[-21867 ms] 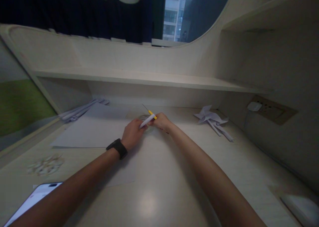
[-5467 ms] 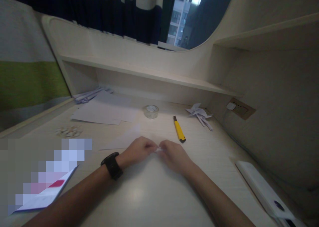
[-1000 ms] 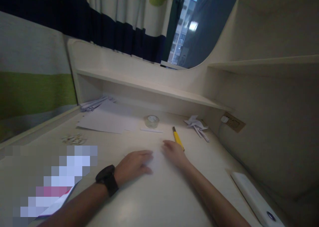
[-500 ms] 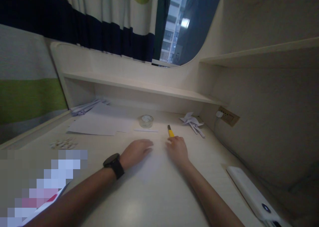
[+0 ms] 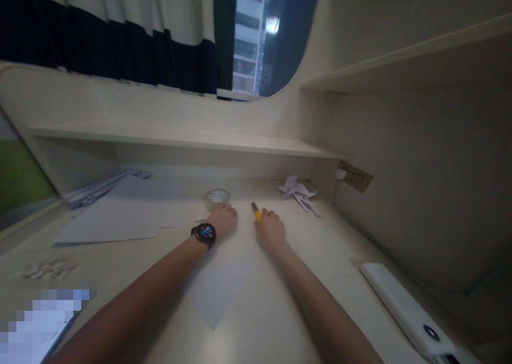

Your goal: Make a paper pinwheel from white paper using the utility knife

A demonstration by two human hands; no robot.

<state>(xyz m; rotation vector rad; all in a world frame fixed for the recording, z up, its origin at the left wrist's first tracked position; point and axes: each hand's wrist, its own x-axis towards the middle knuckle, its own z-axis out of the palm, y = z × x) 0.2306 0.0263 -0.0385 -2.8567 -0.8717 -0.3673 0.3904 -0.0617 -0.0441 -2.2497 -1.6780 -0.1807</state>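
My right hand (image 5: 272, 229) has its fingers closed around the yellow handle of a utility knife (image 5: 258, 215); the grey tip points away from me. My left hand (image 5: 224, 218), with a black watch (image 5: 206, 233) on the wrist, is curled down over a thin white paper stick (image 5: 200, 220). Only the stick's left end shows. Just behind that hand stands a roll of clear tape (image 5: 218, 195). A square of white paper (image 5: 218, 294) lies between my forearms.
White sheets (image 5: 116, 212) and rolled papers (image 5: 100, 188) lie back left. A paper pinwheel (image 5: 296, 189) rests back right, near a socket (image 5: 356, 176) with a plug and cable. Small pale pieces (image 5: 48, 267) are at left, a white device (image 5: 400, 300) at right.
My view has turned slightly right. My left hand has moved forward onto the paper stick and curled. The right hand keeps hold of the knife. The paper square shows more clearly.
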